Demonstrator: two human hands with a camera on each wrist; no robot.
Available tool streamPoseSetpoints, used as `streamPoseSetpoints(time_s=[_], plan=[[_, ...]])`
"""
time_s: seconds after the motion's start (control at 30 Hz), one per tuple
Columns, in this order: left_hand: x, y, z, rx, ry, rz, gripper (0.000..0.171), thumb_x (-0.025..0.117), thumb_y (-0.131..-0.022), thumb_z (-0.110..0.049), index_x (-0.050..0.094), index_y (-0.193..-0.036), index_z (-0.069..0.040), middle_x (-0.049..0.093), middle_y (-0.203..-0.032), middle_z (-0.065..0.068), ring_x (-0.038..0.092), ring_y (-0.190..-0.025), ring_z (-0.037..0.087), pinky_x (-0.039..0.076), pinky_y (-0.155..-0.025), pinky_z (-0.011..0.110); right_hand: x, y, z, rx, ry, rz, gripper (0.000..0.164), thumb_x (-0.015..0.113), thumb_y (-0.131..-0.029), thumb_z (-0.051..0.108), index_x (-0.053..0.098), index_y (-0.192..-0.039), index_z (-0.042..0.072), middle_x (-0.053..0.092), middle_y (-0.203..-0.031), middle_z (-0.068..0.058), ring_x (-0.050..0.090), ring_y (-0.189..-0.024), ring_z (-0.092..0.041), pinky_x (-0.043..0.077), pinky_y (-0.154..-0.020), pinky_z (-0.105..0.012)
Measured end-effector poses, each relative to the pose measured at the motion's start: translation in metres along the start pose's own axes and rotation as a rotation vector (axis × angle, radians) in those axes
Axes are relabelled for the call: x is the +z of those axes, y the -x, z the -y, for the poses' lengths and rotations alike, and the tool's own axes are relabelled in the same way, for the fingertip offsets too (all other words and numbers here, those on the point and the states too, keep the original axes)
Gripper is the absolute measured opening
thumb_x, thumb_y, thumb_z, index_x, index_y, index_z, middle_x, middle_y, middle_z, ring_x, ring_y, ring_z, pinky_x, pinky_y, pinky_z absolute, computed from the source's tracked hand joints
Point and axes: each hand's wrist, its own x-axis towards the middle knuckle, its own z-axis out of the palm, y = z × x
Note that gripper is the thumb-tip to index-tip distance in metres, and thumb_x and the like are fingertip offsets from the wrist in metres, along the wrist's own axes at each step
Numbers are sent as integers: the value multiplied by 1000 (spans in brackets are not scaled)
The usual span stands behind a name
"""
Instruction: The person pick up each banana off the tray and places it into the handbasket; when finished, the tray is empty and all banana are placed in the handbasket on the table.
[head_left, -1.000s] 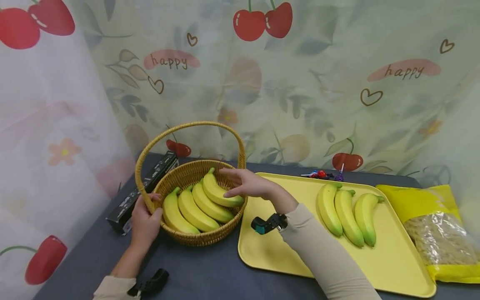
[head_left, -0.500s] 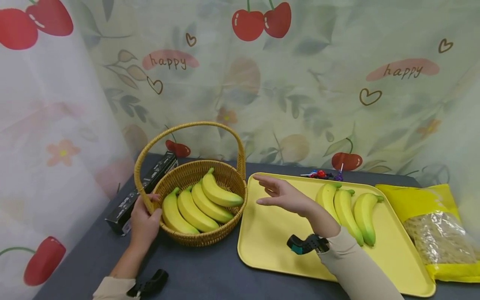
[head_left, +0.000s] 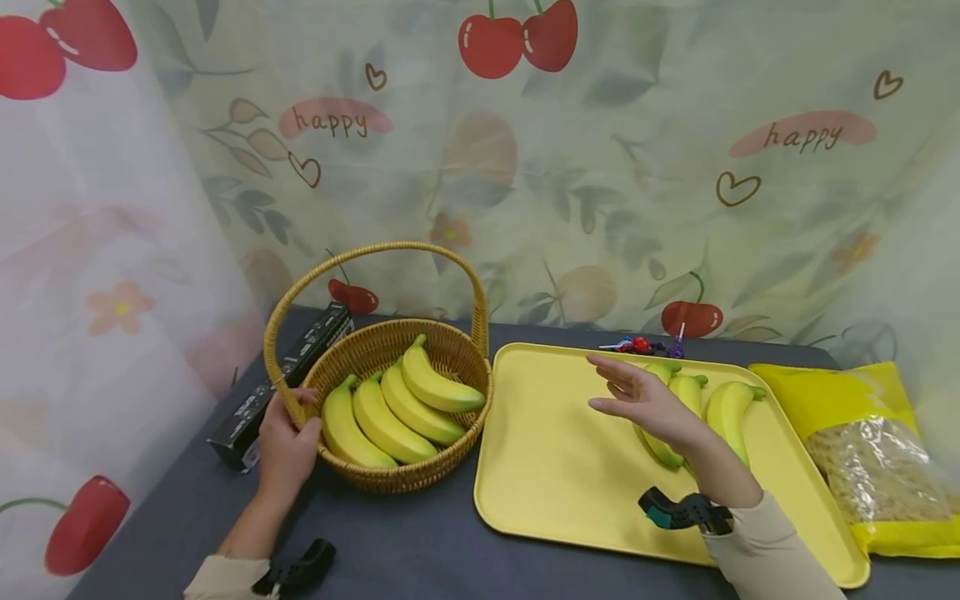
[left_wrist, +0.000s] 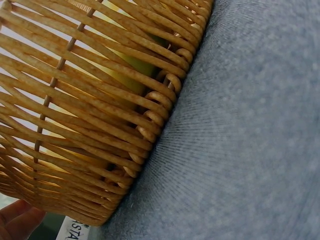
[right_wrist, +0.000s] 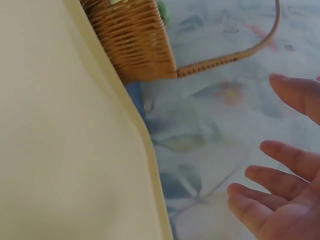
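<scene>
On the left stands a wicker basket (head_left: 405, 478) with a tall arched handle, holding several yellow bananas (head_left: 408, 417) with green tips. My left hand (head_left: 287, 446) grips its left side where the handle meets the rim; in the left wrist view only a few fingers (left_wrist: 20, 220) show beside the weave. Above the yellow tray (head_left: 540, 450) my right hand (head_left: 652, 408) hovers with fingers extended and nothing held. Three bananas lie on the tray below and beyond it, partly hidden by that hand; the rightmost banana (head_left: 727, 417) shows best. In the right wrist view the right hand (right_wrist: 285, 190) has spread fingers.
A long black box (head_left: 281, 387) lies behind the basket on the left. Wrapped lollipops (head_left: 641, 344) sit behind the tray. To the tray's right is a yellow bag (head_left: 873, 467) with a transparent window. A printed curtain (head_left: 525, 208) closes off the back.
My right hand has moved right, from over the bananas in the basket to above the tray by its bananas. The left hand keeps its grip on the basket.
</scene>
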Motion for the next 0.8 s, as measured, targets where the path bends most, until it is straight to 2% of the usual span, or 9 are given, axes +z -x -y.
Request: streamPoseSetpoints(time_s=[0.3, 0.53, 0.8], plan=[[0, 0, -1, -1, -1, -2, 20, 52, -78, 3, 53, -97, -2, 63, -108, 14, 56, -103, 23, 34, -70, 6, -13, 20, -21, 91, 29, -135, 65, 58, -90, 28, 30, -144, 4, 28, -150, -21, 24, -138, -39, 24, -107, -45], [0, -1, -1, -3, 8, -4, 20, 52, -77, 3, 53, -97, -2, 62, -107, 14, 55, -103, 22, 34, -73, 8, -16, 19, -35, 108, 85, -267, 68, 60, -89, 32, 32, -143, 3, 25, -151, -21, 18, -140, -40, 19, -110, -52], [1, -1, 0, 19, -4, -23, 19, 51, -76, 3, 54, -94, -2, 64, -106, 13, 57, -104, 25, 35, -77, 16, -13, 16, -52, 130, 230, -323, 63, 61, -88, 30, 40, -137, -1, 24, -151, -23, 21, -139, -39, 24, -108, -50]])
